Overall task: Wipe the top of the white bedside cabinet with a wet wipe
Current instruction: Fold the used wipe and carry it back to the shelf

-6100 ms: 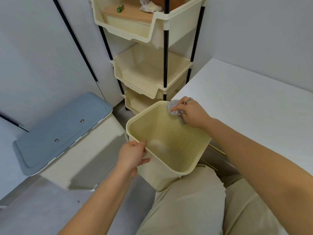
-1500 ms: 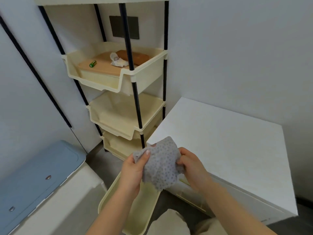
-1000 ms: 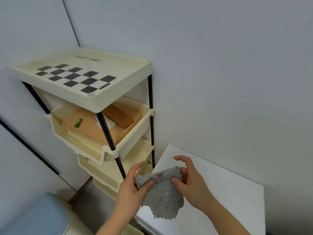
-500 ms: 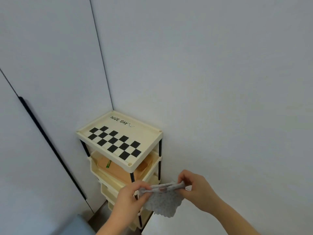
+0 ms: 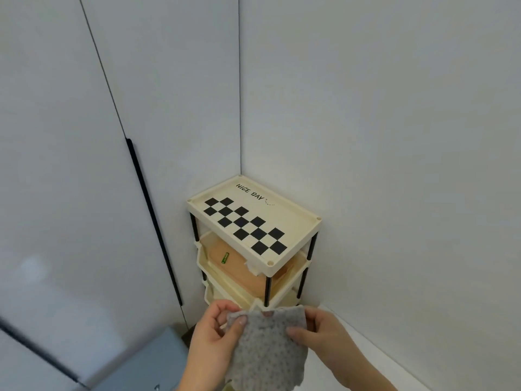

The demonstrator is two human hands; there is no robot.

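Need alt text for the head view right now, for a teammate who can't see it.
Both hands, left hand and right hand, hold a grey dotted wipe spread between them above the white cabinet top. Behind stands a cream tiered rack with a checkered top in the corner.

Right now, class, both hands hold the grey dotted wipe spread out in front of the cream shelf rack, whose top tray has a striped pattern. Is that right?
Not quite. In the head view the top tray carries a black checkerboard pattern, not stripes. The rest stands: the left hand and right hand hold the grey dotted wipe spread out in front of the rack.
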